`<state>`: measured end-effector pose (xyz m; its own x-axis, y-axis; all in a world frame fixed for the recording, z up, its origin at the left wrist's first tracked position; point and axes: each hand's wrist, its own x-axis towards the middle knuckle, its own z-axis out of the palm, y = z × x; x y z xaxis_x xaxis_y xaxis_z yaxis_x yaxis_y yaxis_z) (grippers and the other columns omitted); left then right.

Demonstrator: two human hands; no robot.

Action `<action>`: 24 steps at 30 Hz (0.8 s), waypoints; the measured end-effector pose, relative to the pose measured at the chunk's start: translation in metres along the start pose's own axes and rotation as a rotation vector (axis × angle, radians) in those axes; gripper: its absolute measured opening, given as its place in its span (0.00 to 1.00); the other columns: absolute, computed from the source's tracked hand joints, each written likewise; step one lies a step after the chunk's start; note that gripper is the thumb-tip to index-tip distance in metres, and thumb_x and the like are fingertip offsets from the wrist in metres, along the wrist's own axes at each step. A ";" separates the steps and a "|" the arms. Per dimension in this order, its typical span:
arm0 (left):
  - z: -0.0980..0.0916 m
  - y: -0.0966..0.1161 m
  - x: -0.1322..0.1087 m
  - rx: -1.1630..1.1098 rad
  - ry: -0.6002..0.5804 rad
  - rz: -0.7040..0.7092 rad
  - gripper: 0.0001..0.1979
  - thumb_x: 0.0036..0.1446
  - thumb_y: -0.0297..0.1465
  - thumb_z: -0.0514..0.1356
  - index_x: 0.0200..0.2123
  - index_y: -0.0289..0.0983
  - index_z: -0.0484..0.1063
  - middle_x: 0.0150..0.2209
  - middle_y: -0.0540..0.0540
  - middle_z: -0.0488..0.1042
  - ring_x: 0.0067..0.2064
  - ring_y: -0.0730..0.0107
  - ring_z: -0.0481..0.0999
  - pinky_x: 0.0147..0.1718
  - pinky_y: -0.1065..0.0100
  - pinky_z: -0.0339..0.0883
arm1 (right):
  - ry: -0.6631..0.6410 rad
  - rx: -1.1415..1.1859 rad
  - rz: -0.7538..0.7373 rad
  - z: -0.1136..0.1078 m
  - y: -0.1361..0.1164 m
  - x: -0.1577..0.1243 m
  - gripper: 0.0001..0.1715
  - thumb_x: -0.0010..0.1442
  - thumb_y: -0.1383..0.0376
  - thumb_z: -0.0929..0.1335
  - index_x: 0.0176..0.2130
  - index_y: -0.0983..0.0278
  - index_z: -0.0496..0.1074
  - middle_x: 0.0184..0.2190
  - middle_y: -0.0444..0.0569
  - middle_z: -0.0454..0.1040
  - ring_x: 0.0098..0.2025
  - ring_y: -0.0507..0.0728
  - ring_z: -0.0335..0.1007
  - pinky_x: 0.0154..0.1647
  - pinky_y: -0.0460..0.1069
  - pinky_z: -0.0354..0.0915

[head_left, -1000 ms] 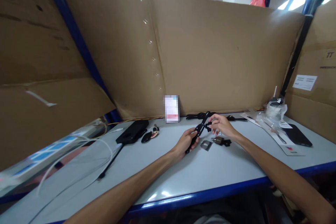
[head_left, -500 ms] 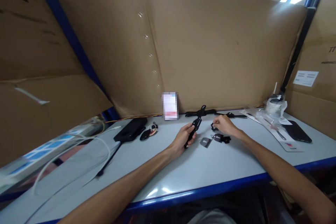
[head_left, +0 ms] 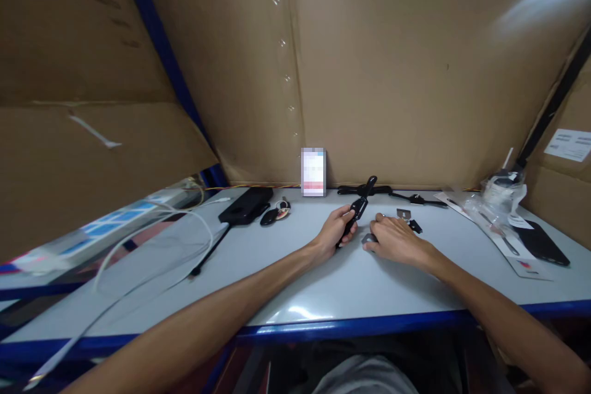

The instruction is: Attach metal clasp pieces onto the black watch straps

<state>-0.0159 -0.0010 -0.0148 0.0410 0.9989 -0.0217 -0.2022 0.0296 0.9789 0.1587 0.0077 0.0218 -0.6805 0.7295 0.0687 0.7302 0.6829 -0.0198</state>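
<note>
My left hand is closed around the handle of a black hand-held tool, whose slim end points up and away to the right. Right of it, my right hand lies low over the table, palm down and fingers curled. Its thumb and forefinger pinch a small flat grey plate, partly covered by the fingers. Just behind this hand lies a small metallic plate with a slot, and near its knuckles a small black piece.
A propped-up phone leans on the cardboard wall. Black cables run along the back. To the left are a black box-shaped device, keys and white cables. To the right are clear packaging and a black phone-like slab.
My right hand has come down toward the front from the small black part it was handling, onto the grey plate. The left hand keeps its hold. The whole view has shifted.
</note>
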 end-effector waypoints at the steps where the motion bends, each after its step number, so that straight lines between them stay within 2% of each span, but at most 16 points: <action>1: 0.000 0.000 0.000 0.005 -0.004 0.000 0.10 0.59 0.36 0.58 0.33 0.40 0.58 0.19 0.56 0.64 0.13 0.82 0.54 0.11 0.78 0.41 | -0.011 0.040 0.023 0.001 0.000 0.002 0.17 0.60 0.56 0.70 0.41 0.67 0.77 0.46 0.61 0.75 0.46 0.65 0.73 0.41 0.51 0.61; 5: 0.001 0.000 -0.001 0.030 -0.018 0.007 0.11 0.59 0.38 0.59 0.33 0.40 0.59 0.19 0.56 0.63 0.13 0.82 0.53 0.11 0.78 0.40 | -0.068 0.209 0.118 0.002 0.006 0.008 0.16 0.50 0.57 0.76 0.36 0.65 0.76 0.42 0.56 0.77 0.44 0.64 0.73 0.35 0.48 0.58; 9: 0.002 0.001 -0.003 0.046 -0.010 0.015 0.13 0.59 0.40 0.59 0.33 0.39 0.60 0.19 0.56 0.63 0.13 0.82 0.53 0.12 0.77 0.40 | -0.025 0.333 0.130 0.009 0.013 0.013 0.24 0.44 0.58 0.78 0.41 0.63 0.74 0.39 0.51 0.76 0.40 0.60 0.72 0.31 0.47 0.56; 13: 0.002 0.003 -0.004 0.033 -0.008 -0.012 0.14 0.60 0.43 0.58 0.35 0.38 0.63 0.19 0.57 0.62 0.13 0.83 0.50 0.12 0.77 0.38 | -0.022 0.656 0.087 0.019 0.024 0.023 0.22 0.44 0.69 0.75 0.41 0.64 0.74 0.28 0.43 0.73 0.28 0.52 0.69 0.26 0.44 0.57; 15: 0.001 0.004 -0.004 0.030 -0.004 -0.027 0.16 0.61 0.44 0.57 0.37 0.36 0.65 0.18 0.57 0.61 0.13 0.83 0.49 0.13 0.76 0.37 | -0.044 0.874 0.138 0.022 0.030 0.030 0.17 0.45 0.73 0.73 0.39 0.66 0.74 0.21 0.40 0.69 0.22 0.50 0.65 0.22 0.44 0.56; 17: 0.000 0.004 -0.003 0.024 0.004 -0.033 0.18 0.62 0.46 0.55 0.37 0.35 0.67 0.18 0.56 0.61 0.13 0.83 0.49 0.13 0.76 0.37 | 0.009 1.083 0.227 0.024 0.035 0.035 0.11 0.47 0.73 0.71 0.35 0.67 0.74 0.17 0.39 0.67 0.18 0.50 0.62 0.18 0.44 0.57; 19: -0.001 0.003 -0.002 0.021 0.007 -0.034 0.21 0.62 0.48 0.54 0.36 0.34 0.67 0.18 0.56 0.61 0.13 0.83 0.49 0.13 0.76 0.38 | 0.112 1.274 0.289 0.025 0.038 0.038 0.07 0.48 0.71 0.72 0.31 0.67 0.73 0.17 0.40 0.68 0.18 0.50 0.63 0.17 0.44 0.60; 21: -0.002 0.001 -0.002 0.026 0.000 -0.030 0.22 0.61 0.50 0.54 0.34 0.35 0.66 0.18 0.55 0.62 0.13 0.83 0.49 0.13 0.76 0.38 | 0.181 1.427 0.293 0.025 0.041 0.039 0.07 0.47 0.70 0.74 0.29 0.67 0.73 0.17 0.42 0.70 0.20 0.51 0.66 0.19 0.45 0.65; 24: -0.002 0.000 -0.002 0.041 -0.020 -0.019 0.23 0.60 0.53 0.55 0.30 0.37 0.62 0.18 0.55 0.63 0.13 0.83 0.49 0.13 0.76 0.37 | 0.234 1.536 0.262 0.023 0.041 0.039 0.06 0.48 0.69 0.74 0.29 0.68 0.74 0.19 0.44 0.72 0.21 0.51 0.69 0.22 0.45 0.70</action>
<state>-0.0175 -0.0025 -0.0153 0.0641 0.9973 -0.0366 -0.1604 0.0465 0.9859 0.1613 0.0650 0.0006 -0.4196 0.9066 0.0448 -0.0343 0.0335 -0.9988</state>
